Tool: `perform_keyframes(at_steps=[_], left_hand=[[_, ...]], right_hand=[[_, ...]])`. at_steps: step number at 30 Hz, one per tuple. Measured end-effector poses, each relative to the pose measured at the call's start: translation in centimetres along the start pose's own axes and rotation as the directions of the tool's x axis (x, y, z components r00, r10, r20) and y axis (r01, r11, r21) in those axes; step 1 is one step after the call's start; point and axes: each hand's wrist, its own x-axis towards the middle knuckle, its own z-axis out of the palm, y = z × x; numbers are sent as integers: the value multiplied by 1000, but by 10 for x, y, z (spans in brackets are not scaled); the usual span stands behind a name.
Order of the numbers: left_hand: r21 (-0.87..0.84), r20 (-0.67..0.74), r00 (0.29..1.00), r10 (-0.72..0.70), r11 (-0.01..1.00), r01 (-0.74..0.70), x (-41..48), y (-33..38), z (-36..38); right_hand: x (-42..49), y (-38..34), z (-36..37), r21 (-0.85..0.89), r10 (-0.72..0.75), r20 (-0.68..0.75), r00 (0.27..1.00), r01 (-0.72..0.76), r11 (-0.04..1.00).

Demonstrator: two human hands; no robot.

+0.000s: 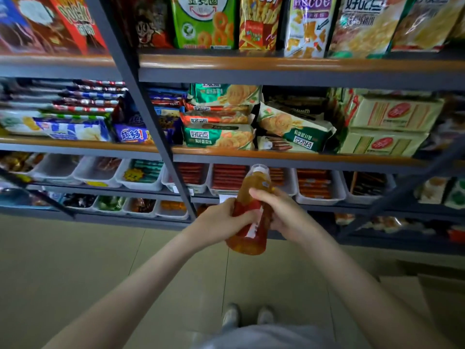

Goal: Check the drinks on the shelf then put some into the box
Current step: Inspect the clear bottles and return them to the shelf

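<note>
A tall shelf [276, 64] of dark grey metal uprights and brown-edged boards fills the far side, above a smooth, pale tiled floor [75, 260]. Glossy, crinkled snack packs [219, 137] crowd its upper boards, and white plastic trays [141, 183] line the lower ones. In front, held in the air, is a clear plastic drink bottle [247, 245]. It is round-bodied and filled with amber liquid, with a red label and a pale cap, and it tilts cap-end far and to the right. The left grip [221, 225] wraps its labelled middle from the left. The right grip [284, 212] curls round its upper body from the right.
</note>
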Motion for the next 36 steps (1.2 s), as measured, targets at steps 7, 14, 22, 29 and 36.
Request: perform_keyframes(at_steps=[7,14,22,29,36], left_hand=[[-699,266,963,-55,677,232,-8,-10,-17],[-624,56,998,-9,780,42,-5,-16,-9],[-101,-252,941,226,961,-258,-10,-12,-7],[-612,78,959,271,772,-169,2,5,-41],[-476,-144,923,356,793,-380,18,26,-52]], right_hand=[[-2,3,5,411,112,109,988,-147,900],[-2,-2,8,210,43,130,991,-70,975],[-2,-14,9,88,-81,78,994,74,993],[-5,-38,2,170,-207,146,967,182,969],[-17,-79,-4,-322,-420,57,906,414,851]])
